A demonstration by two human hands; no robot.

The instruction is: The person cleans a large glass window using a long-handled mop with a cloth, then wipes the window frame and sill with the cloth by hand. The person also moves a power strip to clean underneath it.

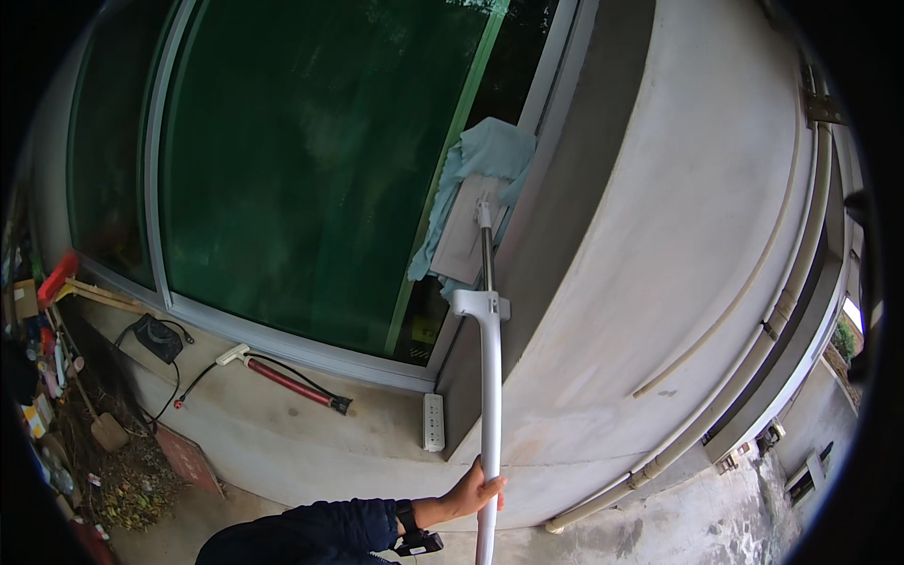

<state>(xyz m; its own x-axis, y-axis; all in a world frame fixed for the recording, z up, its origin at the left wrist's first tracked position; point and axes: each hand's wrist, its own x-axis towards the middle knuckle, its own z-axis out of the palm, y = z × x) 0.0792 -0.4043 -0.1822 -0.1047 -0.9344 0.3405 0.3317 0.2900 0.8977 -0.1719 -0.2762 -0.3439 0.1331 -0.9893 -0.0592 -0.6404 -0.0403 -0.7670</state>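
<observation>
My left hand [474, 491], coming from a dark sleeve with a black strap at the wrist, is closed around the white pole [489, 395] of a flat mop. At the pole's far end, the rectangular mop head [466, 229] has a light blue cloth [498, 148] around its edges. Cloth and head lie against the right edge of a green-tinted window [296, 176], over the dark strip beside its frame. My right hand is out of view.
The sill holds a white power strip [433, 422], a red hand pump [289, 381] and a black corded device [158, 338]. Cluttered items and a small shovel [109, 431] stand at the lower left. Pipes [734, 360] run along the wall at right.
</observation>
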